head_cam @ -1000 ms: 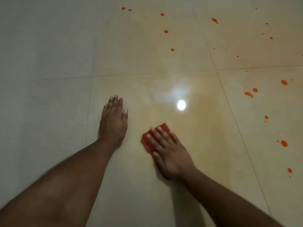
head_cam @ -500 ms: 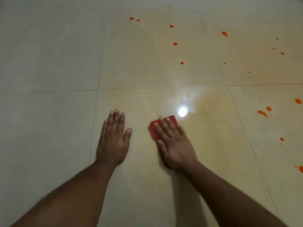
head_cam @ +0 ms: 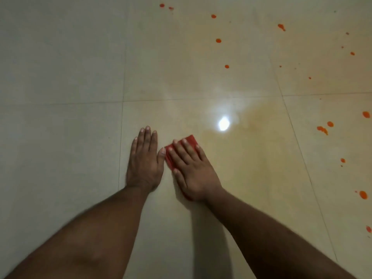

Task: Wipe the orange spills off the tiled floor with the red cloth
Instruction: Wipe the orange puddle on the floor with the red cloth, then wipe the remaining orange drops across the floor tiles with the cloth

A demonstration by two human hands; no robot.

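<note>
On the left, the glossy cream-tiled floor (head_cam: 60,77) carries no orange marks. The left hand (head_cam: 144,160) is laid flat on it, fingers straight, nothing held. Just beside its thumb, the folded red cloth (head_cam: 191,140) is pressed to the tile under the flat, spread fingers of the right hand (head_cam: 191,170). A faint orange smear (head_cam: 259,115) is seen beyond. Farther right and ahead, many orange spill drops (head_cam: 322,129) are left unwiped, so the task is judged well short of done. No writing or brand is seen.

Dim, soft picture; bright glare spot (head_cam: 223,124) on glossy tiled floor (head_cam: 60,77).
</note>
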